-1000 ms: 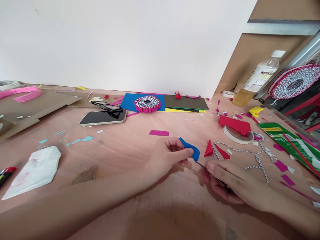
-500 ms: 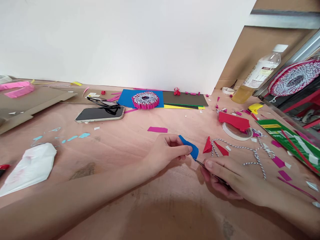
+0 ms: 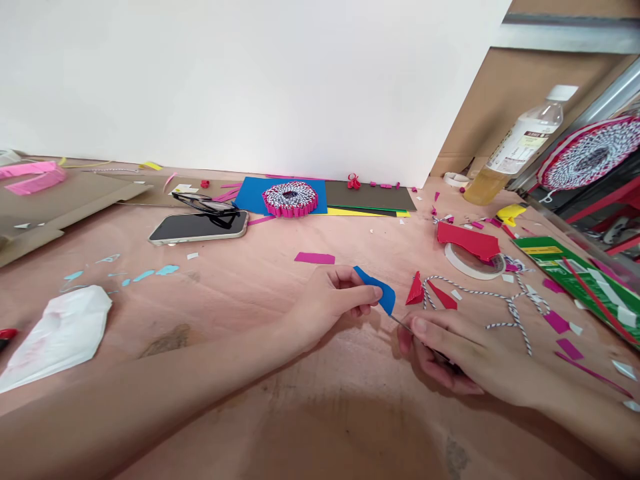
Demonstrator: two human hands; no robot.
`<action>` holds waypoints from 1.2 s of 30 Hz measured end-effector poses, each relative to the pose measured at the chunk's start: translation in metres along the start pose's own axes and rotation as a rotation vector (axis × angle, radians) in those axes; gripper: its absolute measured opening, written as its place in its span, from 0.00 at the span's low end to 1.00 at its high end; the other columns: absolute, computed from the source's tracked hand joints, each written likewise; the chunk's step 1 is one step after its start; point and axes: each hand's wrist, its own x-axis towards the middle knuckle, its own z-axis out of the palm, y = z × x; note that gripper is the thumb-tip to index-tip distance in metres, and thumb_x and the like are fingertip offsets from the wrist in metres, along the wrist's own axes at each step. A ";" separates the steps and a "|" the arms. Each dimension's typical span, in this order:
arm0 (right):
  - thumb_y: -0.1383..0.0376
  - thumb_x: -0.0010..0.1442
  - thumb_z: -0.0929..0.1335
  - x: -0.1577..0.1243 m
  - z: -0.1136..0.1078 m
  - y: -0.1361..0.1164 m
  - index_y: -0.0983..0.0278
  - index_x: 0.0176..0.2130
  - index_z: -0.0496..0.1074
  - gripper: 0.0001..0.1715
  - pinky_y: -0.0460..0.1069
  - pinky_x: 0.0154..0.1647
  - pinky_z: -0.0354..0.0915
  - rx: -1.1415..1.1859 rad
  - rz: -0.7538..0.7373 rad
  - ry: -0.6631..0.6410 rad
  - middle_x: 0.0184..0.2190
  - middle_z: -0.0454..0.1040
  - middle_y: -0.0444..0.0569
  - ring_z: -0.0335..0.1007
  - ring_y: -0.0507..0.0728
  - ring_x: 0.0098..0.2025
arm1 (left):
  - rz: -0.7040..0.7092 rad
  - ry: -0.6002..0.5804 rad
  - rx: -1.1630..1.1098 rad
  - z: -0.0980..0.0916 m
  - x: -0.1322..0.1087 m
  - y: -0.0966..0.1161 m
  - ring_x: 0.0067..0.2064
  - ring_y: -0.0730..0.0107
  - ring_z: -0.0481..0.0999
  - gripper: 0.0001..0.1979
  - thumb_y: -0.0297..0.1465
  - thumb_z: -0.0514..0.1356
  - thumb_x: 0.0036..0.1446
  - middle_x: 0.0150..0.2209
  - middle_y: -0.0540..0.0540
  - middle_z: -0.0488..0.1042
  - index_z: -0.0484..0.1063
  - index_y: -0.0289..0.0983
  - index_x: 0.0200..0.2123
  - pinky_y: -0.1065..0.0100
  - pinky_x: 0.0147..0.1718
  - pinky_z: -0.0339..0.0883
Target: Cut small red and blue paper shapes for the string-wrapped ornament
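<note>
My left hand (image 3: 333,300) pinches a small curved piece of blue paper (image 3: 376,289) between thumb and fingers. My right hand (image 3: 450,353) grips a thin metal tool (image 3: 413,335), its tip reaching the lower end of the blue piece. Just beyond the right fingers lie two red paper triangles (image 3: 415,290) and black-and-white baker's twine (image 3: 475,295). A red paper sheet (image 3: 467,241) rests on a roll of tape (image 3: 473,264). A magenta paper strip (image 3: 315,258) lies above my left hand.
Paper scraps cover the pink-brown work surface. At the back are a phone (image 3: 197,227), glasses (image 3: 203,203), and a quilled paper ring (image 3: 290,199) on blue card. A plastic bottle (image 3: 520,148) and a green packet (image 3: 575,283) stand right; a white plastic bag (image 3: 60,339) lies left.
Both hands and the blue paper have shifted slightly left, and the blue piece has tilted a little. The view has also drifted slightly. The same things stay held.
</note>
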 end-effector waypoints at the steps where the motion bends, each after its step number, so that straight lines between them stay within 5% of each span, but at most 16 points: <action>1: 0.51 0.65 0.55 0.000 0.000 0.000 0.64 0.30 0.63 0.23 0.40 0.11 0.41 -0.004 0.005 -0.003 0.13 0.59 0.37 0.45 0.44 0.12 | -0.005 0.002 -0.010 0.000 0.000 0.000 0.21 0.80 0.64 0.10 0.29 0.66 0.44 0.18 0.52 0.68 0.69 0.33 0.18 0.75 0.22 0.56; 36: 0.50 0.64 0.54 0.000 -0.005 0.002 0.63 0.30 0.62 0.23 0.41 0.12 0.42 -0.069 0.060 -0.039 0.13 0.58 0.37 0.47 0.46 0.13 | -0.026 -0.072 0.098 0.000 0.001 0.001 0.22 0.77 0.63 0.08 0.31 0.66 0.44 0.19 0.52 0.66 0.72 0.33 0.21 0.73 0.24 0.56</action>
